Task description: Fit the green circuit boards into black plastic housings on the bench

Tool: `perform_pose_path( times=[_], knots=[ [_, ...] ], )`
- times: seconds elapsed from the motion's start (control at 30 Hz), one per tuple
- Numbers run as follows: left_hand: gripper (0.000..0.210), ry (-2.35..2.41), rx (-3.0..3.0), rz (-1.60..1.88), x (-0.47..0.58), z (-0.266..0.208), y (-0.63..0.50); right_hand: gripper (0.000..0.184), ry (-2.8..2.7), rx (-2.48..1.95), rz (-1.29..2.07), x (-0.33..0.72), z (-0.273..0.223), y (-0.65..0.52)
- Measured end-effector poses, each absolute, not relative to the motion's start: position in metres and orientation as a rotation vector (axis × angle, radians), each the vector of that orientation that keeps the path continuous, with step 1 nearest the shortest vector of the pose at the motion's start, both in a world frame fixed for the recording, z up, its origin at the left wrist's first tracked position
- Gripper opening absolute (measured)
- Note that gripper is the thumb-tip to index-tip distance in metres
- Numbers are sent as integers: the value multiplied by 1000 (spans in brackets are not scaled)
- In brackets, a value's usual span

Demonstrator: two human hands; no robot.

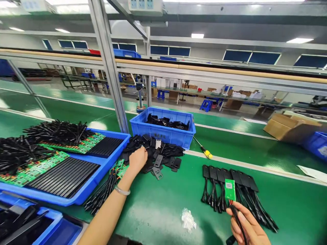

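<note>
My right hand (246, 223) grips the black cable (238, 221) of a small green circuit board (230, 190); the board stands upright above my fingers, with red wires at its lower edge. Beyond it lies a row of black flat-headed cable assemblies (217, 175), side by side. My left hand (138, 159) is stretched out over a heap of black plastic casings (158, 160). Its fingers are closed at the heap, and what they pinch, if anything, is hidden. Close to my left wrist lies a bundle of black cables (102, 190) with green boards at one end.
At left, a blue tray (76, 200) holds green boards with black cables. A blue bin (163, 134) with black parts stands behind the heap. A yellow-handled screwdriver (207, 153), crumpled clear plastic (188, 219) and a cardboard box (290, 126) are on the green bench. A metal post (108, 64) rises behind the tray.
</note>
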State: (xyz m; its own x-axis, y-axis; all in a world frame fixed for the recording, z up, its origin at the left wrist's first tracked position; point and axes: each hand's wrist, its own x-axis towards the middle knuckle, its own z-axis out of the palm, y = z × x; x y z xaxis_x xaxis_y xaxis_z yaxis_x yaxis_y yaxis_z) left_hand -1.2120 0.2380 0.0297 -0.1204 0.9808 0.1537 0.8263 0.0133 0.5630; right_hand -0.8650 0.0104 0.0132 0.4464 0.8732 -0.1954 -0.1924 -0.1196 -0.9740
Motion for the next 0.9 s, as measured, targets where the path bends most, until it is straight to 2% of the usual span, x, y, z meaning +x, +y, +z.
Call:
perform_pose_path(
  times=[0.13,0.23,0.53,0.7,0.9],
  knots=[
    [34,1652,1665,963,-1201,40,218,47,-769,-1494,804,-879,12,0],
    [33,1266,1474,890,-1170,36,194,50,-942,-1599,626,-892,11,2],
    [59,594,1056,588,-1107,23,128,23,-1364,-1533,47,-930,24,-5],
    [66,431,974,675,-1104,27,113,17,-1525,-1422,41,-937,29,-5],
    [53,416,1104,813,-1096,29,118,18,-1595,-1369,118,-930,31,9]
  ],
)
